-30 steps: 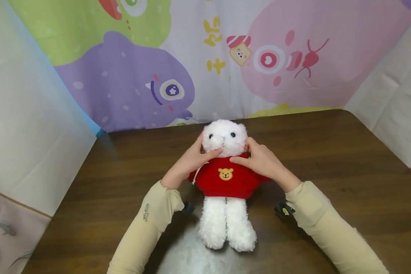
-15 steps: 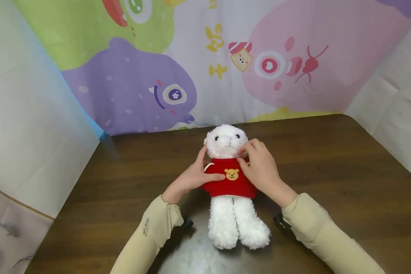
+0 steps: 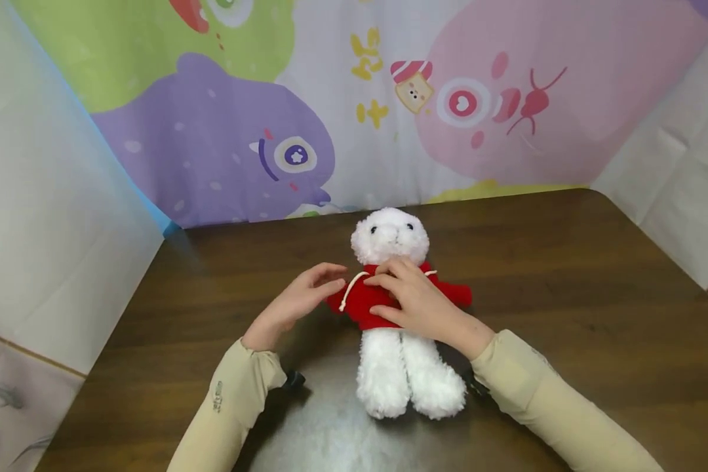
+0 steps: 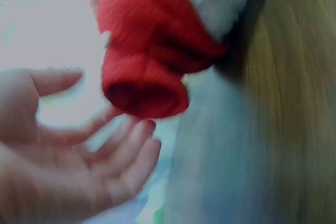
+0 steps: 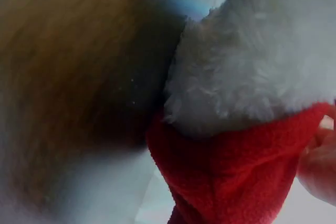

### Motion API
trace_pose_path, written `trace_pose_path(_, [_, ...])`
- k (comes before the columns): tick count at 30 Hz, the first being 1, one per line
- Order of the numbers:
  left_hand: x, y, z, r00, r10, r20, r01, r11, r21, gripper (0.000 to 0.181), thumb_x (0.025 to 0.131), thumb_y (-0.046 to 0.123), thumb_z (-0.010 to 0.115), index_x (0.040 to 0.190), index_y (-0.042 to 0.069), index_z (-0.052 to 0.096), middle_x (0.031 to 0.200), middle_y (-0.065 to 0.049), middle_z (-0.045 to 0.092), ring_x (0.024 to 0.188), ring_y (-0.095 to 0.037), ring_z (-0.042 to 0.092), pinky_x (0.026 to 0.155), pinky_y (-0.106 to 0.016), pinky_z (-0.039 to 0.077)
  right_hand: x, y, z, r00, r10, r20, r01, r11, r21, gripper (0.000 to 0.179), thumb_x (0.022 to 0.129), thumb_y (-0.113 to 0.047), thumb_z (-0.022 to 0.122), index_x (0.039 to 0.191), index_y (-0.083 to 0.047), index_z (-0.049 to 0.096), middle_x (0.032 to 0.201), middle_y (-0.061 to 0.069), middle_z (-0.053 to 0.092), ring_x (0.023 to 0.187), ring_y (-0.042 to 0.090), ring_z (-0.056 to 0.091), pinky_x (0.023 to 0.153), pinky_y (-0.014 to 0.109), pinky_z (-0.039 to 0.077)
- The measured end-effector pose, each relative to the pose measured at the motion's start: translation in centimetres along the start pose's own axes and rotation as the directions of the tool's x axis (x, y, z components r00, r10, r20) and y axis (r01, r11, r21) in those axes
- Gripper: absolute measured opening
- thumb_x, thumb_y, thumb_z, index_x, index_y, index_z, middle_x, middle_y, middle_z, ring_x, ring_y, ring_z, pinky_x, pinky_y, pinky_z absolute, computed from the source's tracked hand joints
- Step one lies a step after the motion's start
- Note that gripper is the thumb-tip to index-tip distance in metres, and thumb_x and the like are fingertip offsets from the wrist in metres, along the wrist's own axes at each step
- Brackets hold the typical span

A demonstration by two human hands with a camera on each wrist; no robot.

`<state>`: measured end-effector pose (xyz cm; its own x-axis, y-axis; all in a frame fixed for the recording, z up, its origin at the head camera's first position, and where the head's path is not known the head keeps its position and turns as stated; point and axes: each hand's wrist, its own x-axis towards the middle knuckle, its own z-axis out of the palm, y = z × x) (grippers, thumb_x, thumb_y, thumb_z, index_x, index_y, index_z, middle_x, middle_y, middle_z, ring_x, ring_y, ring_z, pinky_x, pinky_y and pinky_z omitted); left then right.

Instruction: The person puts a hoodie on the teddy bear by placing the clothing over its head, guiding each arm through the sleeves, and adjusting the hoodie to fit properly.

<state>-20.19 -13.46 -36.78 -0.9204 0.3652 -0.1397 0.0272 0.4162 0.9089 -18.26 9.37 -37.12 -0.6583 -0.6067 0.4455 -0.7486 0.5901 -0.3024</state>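
A fluffy white plush toy (image 3: pixel 389 239) lies face up on the wooden table, dressed in a red top (image 3: pixel 361 309) with cream drawstrings (image 3: pixel 353 290). My right hand (image 3: pixel 421 305) rests across the toy's chest with spread fingers, covering the bear patch. Beside the toy's sleeve on the left, my left hand (image 3: pixel 301 298) has its fingers loosely extended and holds nothing. The left wrist view shows this hand (image 4: pixel 79 166) by the red sleeve's open cuff (image 4: pixel 147 98); whether the fingertips touch it, I cannot tell. In the right wrist view, fingers (image 5: pixel 320 166) show at the top's far edge.
The brown table (image 3: pixel 566 295) extends to both sides of the toy. A cartoon-printed curtain (image 3: pixel 366 151) hangs behind its back edge. White cloth panels (image 3: pixel 53 164) stand on the left and right. Black straps (image 3: pixel 295 380) sit at my wrists.
My left hand has let go of the toy's chest and moved left beside the sleeve. My right hand has slid from the neck onto the chest, over the bear patch.
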Motion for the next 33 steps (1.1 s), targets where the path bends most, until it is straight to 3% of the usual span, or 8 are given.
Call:
trace_pose_path(2, [-0.5, -0.3, -0.8, 0.997, -0.026, -0.074, 0.027, 1.000, 0.013, 0.027, 0.091, 0.014, 0.051, 0.110, -0.004, 0.053, 0.101, -0.015, 0.058, 0.084, -0.021, 0.056, 0.079, -0.034, 0.049, 0.1, -0.2, -0.2, 0.999, 0.033, -0.022, -0.033, 0.999, -0.004, 0.042, 0.074, -0.030, 0.074, 0.108, -0.009, 0.062, 0.100, 0.002, 0.052, 0.094, 0.014, 0.045, 0.080, 0.029, 0.043])
trace_pose_path(5, [-0.9, -0.7, -1.2, 0.994, -0.067, -0.086, 0.070, 0.997, 0.032, 0.020, 0.090, 0.008, 0.049, 0.098, -0.009, 0.057, 0.084, -0.013, 0.059, 0.068, -0.017, 0.052, 0.067, -0.030, 0.047, 0.1, -0.3, -0.6, 0.996, 0.057, -0.063, -0.059, 0.998, -0.021, 0.038, 0.071, -0.032, 0.077, 0.098, -0.010, 0.064, 0.089, -0.001, 0.051, 0.082, 0.011, 0.044, 0.071, 0.025, 0.043])
trace_pose_path(9, [-0.7, -0.6, -0.6, 0.996, -0.059, -0.068, 0.059, 0.998, 0.000, 0.021, 0.089, 0.010, 0.052, 0.099, -0.005, 0.063, 0.080, -0.008, 0.062, 0.069, -0.022, 0.053, 0.064, -0.028, 0.044, 0.2, -0.2, -0.8, 0.995, 0.042, -0.088, -0.043, 0.999, -0.019, 0.029, 0.070, -0.032, 0.077, 0.090, -0.013, 0.067, 0.084, -0.003, 0.053, 0.079, 0.009, 0.045, 0.068, 0.023, 0.043])
trace_pose_path(12, [-0.4, -0.5, 0.3, 0.995, -0.042, -0.090, 0.033, 0.994, -0.102, 0.021, 0.088, 0.008, 0.052, 0.102, -0.005, 0.062, 0.078, -0.002, 0.061, 0.073, -0.025, 0.054, 0.068, -0.029, 0.045, 0.1, 0.0, -0.8, 0.996, 0.036, -0.084, -0.035, 0.999, 0.016, 0.023, 0.071, -0.029, 0.077, 0.087, -0.015, 0.070, 0.082, -0.004, 0.054, 0.077, 0.008, 0.046, 0.065, 0.021, 0.043])
trace_pose_path(17, [-0.4, -0.9, 1.3, 0.995, -0.067, -0.076, 0.044, 0.961, -0.274, 0.021, 0.086, 0.005, 0.055, 0.101, -0.009, 0.059, 0.074, 0.003, 0.062, 0.060, -0.014, 0.052, 0.062, -0.024, 0.047, 0.0, -0.1, -1.0, 0.997, 0.047, -0.058, -0.044, 0.997, 0.059, 0.016, 0.071, -0.024, 0.077, 0.083, -0.015, 0.071, 0.081, -0.005, 0.055, 0.076, 0.007, 0.049, 0.063, 0.020, 0.044])
trace_pose_path(21, [-0.3, -1.3, 2.0, 0.992, -0.085, -0.089, 0.060, 0.967, -0.248, 0.018, 0.084, 0.007, 0.056, 0.096, -0.006, 0.061, 0.064, 0.003, 0.058, 0.052, -0.012, 0.045, 0.055, -0.023, 0.042, 0.0, -0.3, -1.0, 0.996, 0.083, -0.036, -0.080, 0.993, 0.086, 0.013, 0.072, -0.023, 0.077, 0.081, -0.015, 0.071, 0.081, -0.006, 0.055, 0.075, 0.006, 0.050, 0.063, 0.020, 0.046])
trace_pose_path(26, [-0.2, -1.9, 2.4, 0.996, -0.087, 0.011, 0.088, 0.977, -0.195, 0.019, 0.087, 0.013, 0.055, 0.089, -0.004, 0.062, 0.056, 0.003, 0.051, 0.049, -0.011, 0.044, 0.054, -0.023, 0.040, -0.1, -0.7, -0.6, 0.992, 0.118, -0.038, -0.114, 0.988, 0.105, 0.010, 0.071, -0.021, 0.078, 0.076, -0.016, 0.070, 0.076, -0.008, 0.053, 0.068, 0.004, 0.048, 0.059, 0.019, 0.044])
trace_pose_path(33, [-0.6, -2.3, 2.2, 0.982, -0.060, 0.181, 0.101, 0.969, -0.227, 0.019, 0.090, 0.014, 0.052, 0.087, -0.003, 0.060, 0.056, 0.003, 0.050, 0.048, -0.010, 0.047, 0.055, -0.024, 0.044, -0.2, -1.5, 0.2, 0.989, 0.130, -0.068, -0.128, 0.991, 0.030, 0.011, 0.070, -0.020, 0.078, 0.070, -0.016, 0.067, 0.073, -0.007, 0.051, 0.064, 0.005, 0.045, 0.055, 0.019, 0.041])
